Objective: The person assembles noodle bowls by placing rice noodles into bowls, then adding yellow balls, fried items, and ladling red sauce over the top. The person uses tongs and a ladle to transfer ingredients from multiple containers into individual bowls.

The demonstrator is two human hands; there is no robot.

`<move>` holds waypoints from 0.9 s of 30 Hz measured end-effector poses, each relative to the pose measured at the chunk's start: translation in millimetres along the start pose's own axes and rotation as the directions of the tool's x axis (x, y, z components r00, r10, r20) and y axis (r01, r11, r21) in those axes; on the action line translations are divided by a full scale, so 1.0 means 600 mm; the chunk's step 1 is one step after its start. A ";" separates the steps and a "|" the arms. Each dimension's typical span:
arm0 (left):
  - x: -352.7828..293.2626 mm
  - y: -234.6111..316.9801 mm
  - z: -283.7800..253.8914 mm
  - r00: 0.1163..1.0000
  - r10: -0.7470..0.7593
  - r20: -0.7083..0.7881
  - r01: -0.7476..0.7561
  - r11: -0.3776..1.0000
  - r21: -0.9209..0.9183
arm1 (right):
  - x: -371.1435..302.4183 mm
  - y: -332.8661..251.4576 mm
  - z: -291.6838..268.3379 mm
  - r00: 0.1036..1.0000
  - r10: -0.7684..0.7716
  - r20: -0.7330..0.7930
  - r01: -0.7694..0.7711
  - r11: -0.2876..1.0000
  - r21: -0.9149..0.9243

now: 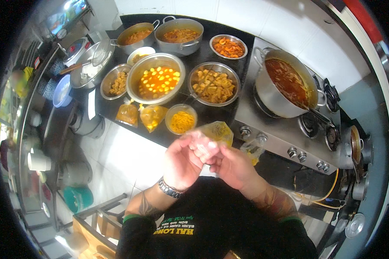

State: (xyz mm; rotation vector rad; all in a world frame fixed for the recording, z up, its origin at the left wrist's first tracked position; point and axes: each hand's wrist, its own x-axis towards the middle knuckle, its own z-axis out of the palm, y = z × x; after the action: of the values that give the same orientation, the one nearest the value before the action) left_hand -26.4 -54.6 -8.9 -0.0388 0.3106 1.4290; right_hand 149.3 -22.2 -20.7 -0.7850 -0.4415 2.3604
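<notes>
My left hand [180,162] and my right hand [237,166] meet in front of my chest, fingers curled inward. Between their fingertips is a small piece of thin clear plastic [199,139], apparently a bag; its far side blends with what lies behind. Just beyond my fingers, a clear bag with yellow contents [220,131] rests at the counter's edge. Right of it is another clear bag [252,151] with a little yellow in it. A small tub of yellow shreds [181,121] stands beyond my left hand, beside two filled, tied bags [152,116].
The dark counter [212,110] holds a bowl of eggs in orange sauce [155,82], a bowl of meat chunks [214,84], a bowl of orange pieces [228,46] and two pots of stew [179,35]. A large pot of red-brown broth [287,82] stands on the gas stove [274,140] at right.
</notes>
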 end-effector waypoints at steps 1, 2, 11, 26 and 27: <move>-0.006 0.019 -0.012 0.999 -0.011 0.034 0.010 1.000 0.024 | 0.019 0.009 0.022 0.999 -0.043 0.014 0.041 0.993 0.111; -0.013 0.038 -0.024 0.998 -0.024 0.065 0.021 0.999 0.049 | 0.027 0.011 0.040 0.998 -0.024 -0.059 0.025 0.999 0.023; -0.105 0.205 -0.117 0.650 0.552 0.522 -0.433 -0.296 0.852 | 0.063 0.051 0.132 0.869 -0.476 0.137 0.325 0.340 -0.882; -0.069 0.267 -0.229 0.851 -0.056 0.522 -0.504 -0.367 0.782 | 0.247 0.081 0.187 0.843 0.427 0.327 0.046 0.548 -0.835; -0.071 0.268 -0.225 0.898 0.091 0.430 -0.392 -0.275 0.878 | 0.281 0.067 0.153 0.925 0.360 0.122 -0.066 0.467 -0.882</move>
State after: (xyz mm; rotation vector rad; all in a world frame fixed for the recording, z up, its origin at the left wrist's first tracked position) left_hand -213.3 -100.7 -103.1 1.7113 1.3527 1.1241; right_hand -34.3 44.1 -41.0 -0.9339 -1.9009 2.4005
